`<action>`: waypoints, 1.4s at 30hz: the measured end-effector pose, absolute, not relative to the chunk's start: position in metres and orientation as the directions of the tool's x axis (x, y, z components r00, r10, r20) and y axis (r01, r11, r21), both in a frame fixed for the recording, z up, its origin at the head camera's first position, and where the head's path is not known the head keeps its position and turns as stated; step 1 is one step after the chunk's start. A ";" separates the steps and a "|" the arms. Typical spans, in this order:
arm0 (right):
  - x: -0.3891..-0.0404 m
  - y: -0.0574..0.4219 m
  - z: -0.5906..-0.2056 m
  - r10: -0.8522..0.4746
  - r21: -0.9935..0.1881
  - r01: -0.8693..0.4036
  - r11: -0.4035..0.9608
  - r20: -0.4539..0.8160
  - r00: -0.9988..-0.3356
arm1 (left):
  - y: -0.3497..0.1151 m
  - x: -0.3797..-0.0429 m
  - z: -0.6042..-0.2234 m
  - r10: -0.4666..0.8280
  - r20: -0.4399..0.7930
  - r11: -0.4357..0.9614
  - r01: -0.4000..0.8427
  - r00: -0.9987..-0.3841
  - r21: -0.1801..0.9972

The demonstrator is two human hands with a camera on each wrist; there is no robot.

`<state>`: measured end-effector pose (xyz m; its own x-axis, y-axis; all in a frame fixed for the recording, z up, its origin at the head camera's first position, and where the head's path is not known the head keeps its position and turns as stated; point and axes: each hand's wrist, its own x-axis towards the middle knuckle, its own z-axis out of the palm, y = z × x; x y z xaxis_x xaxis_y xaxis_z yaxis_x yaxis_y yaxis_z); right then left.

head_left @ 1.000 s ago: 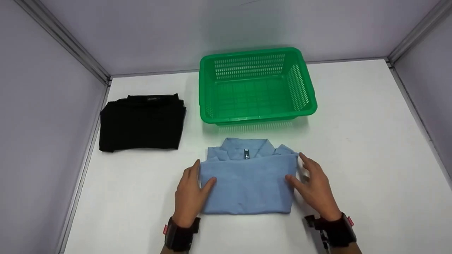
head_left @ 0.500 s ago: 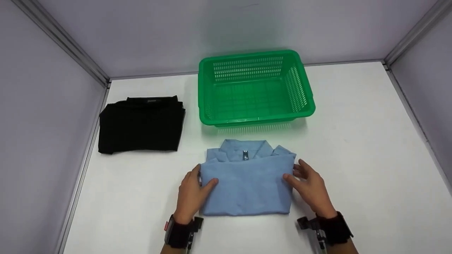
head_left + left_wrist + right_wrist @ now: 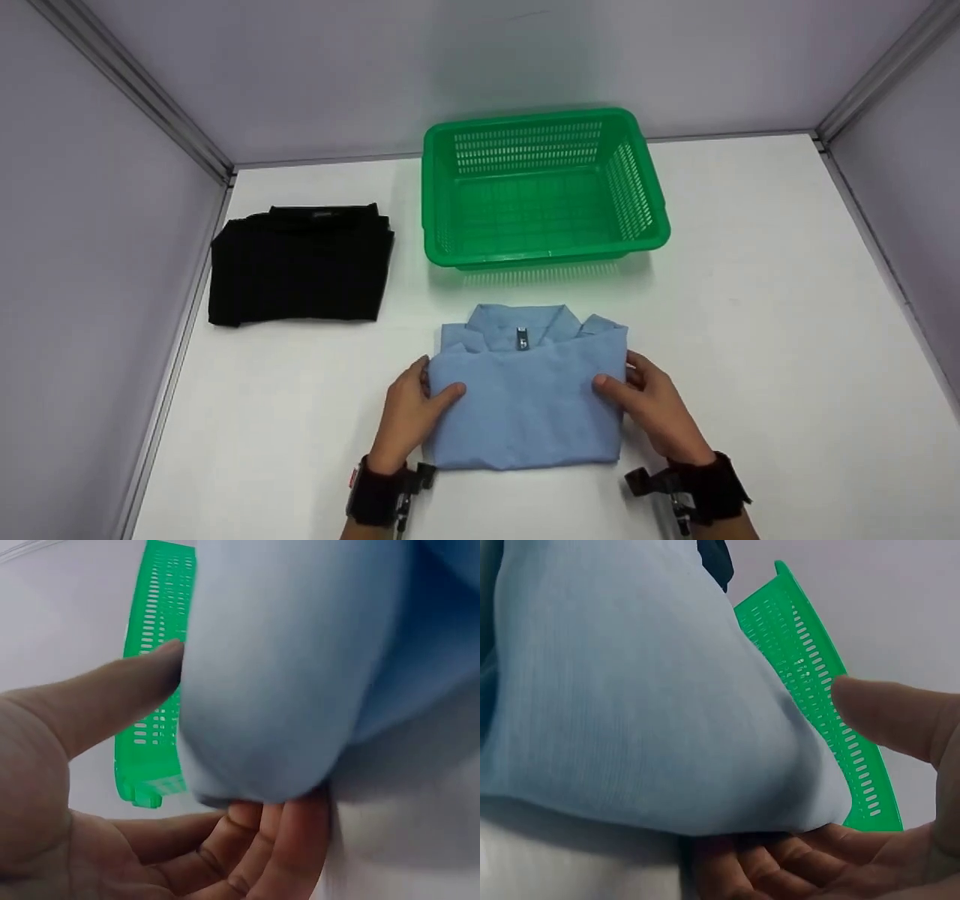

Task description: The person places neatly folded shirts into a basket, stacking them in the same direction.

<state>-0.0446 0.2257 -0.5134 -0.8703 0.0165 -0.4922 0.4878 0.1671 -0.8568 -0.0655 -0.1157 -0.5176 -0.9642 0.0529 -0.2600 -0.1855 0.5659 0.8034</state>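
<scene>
A folded light blue collared shirt (image 3: 525, 409) lies at the front of the table, its collar and dark neck label facing away from me. At its left edge my left hand (image 3: 411, 414) grips it, thumb on top and fingers curled beneath. My right hand (image 3: 660, 411) holds the opposite edge the same way. In the left wrist view, the fingers (image 3: 296, 840) go under the shirt's rounded side fold (image 3: 262, 690). The right wrist view has the fingers (image 3: 780, 862) below the cloth (image 3: 645, 705), their tips hidden.
Behind the shirt, against the back wall, stands a green plastic basket (image 3: 546, 255) with slotted sides and nothing in it. A folded black garment (image 3: 300, 270) lies at the left of the white table (image 3: 765, 300). Grey-white panels enclose the left, back and right.
Both hands have slid their fingers under the shirt's sides, the right hand moving inward. The shirt has shifted slightly toward me, and its front now bulges a little.
</scene>
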 end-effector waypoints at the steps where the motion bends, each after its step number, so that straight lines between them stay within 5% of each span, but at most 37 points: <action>1: -0.044 0.225 -0.513 -0.001 -0.859 0.488 0.152 -0.494 -0.869 | -0.115 -0.066 -0.517 0.056 -0.265 0.559 -0.190 -0.963 0.807; 19: -0.042 0.218 -0.514 -0.078 -0.858 0.463 0.221 -0.489 -0.869 | -0.114 -0.060 -0.514 0.105 -0.312 0.521 -0.215 -0.944 0.826; 42: -0.047 0.234 -0.480 -0.111 -0.897 0.283 0.339 -0.337 -0.935 | -0.121 -0.063 -0.482 0.180 -0.204 0.407 -0.116 -0.962 0.906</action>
<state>-0.0465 0.2335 -0.4799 -0.9348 -0.1114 -0.3374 0.2834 0.3389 -0.8971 -0.0628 -0.1214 -0.4824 -0.9623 0.1799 -0.2041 -0.1162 0.4067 0.9062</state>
